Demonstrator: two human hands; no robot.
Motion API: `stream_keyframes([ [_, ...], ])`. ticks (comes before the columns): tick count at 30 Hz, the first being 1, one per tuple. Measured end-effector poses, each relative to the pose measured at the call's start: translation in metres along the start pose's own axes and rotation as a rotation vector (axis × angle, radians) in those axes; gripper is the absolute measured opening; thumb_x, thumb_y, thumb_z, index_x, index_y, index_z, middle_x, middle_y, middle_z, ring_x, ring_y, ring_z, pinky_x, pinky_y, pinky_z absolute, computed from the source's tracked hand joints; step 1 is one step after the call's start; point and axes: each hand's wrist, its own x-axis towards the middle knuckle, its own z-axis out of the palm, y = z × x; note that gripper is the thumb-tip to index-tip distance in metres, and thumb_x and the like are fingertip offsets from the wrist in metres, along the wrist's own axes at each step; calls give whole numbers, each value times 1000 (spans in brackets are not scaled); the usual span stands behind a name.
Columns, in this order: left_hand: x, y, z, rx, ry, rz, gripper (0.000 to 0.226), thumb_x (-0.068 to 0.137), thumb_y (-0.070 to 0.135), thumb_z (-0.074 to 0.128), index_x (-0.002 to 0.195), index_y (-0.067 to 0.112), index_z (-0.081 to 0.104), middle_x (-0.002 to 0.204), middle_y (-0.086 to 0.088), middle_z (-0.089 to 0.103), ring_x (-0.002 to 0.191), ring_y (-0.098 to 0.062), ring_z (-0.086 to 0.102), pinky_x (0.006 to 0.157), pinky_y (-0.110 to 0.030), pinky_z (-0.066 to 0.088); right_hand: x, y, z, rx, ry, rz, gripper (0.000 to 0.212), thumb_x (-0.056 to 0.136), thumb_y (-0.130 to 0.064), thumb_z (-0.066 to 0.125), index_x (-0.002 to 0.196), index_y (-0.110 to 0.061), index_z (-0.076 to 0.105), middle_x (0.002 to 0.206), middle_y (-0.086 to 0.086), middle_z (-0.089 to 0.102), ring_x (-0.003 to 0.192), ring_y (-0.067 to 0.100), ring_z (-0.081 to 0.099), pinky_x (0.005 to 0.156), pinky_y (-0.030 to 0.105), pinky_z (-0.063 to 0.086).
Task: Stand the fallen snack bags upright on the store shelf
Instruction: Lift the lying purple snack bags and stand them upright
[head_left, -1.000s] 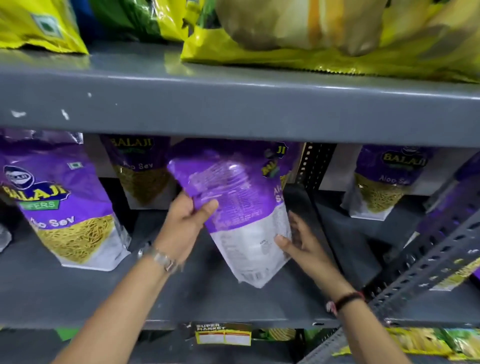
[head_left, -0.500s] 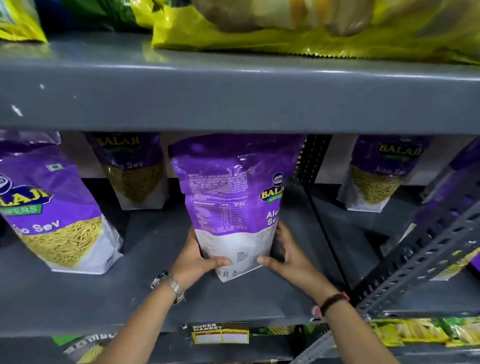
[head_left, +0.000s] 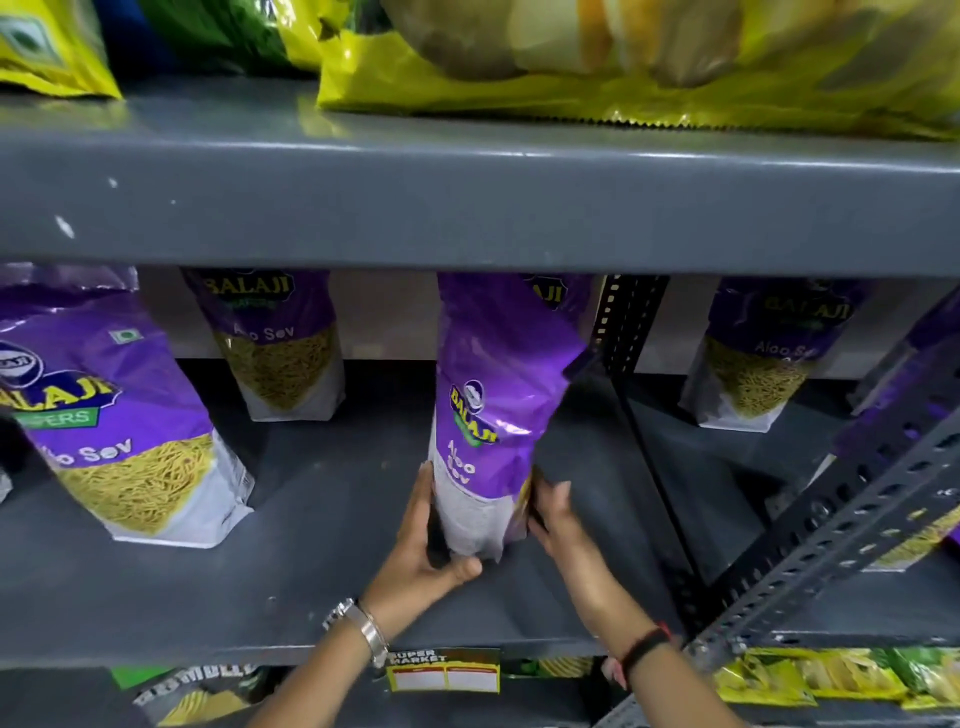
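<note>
While its base is set on the grey shelf (head_left: 322, 587), the purple Aloo Sev bag (head_left: 493, 415) is clasped upright between the left hand (head_left: 421, 551) at 9 o'clock and the right hand (head_left: 558, 517) at 3 o'clock, fingers closed against its lower sides.

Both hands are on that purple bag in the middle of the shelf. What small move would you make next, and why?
Probably turn the purple bag a little so its front faces out, then let go. The left hand and right hand grip its base on the shelf, and it stands edge-on, while the neighbouring bags show their fronts.
</note>
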Motion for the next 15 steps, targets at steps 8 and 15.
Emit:
stream_keyframes([
  [8, 1, 4, 13, -226, 266, -82, 128, 35, 82, 62, 135, 11, 23, 145, -11, 29, 129, -22, 35, 105, -31, 36, 17, -16, -5, 35, 138, -24, 69, 75, -74, 17, 133, -38, 25, 148, -12, 23, 138, 7, 20, 115, 29, 14],
  [15, 18, 2, -2, -53, 122, -19, 79, 55, 37, 69, 123, 34, 29, 123, 13, 46, 114, 4, 48, 85, 2, 36, 3, -4, -2, 58, 194, -92, 83, 51, -93, 29, 115, -43, 45, 119, -33, 49, 107, -25, 44, 86, 6, 38],
])
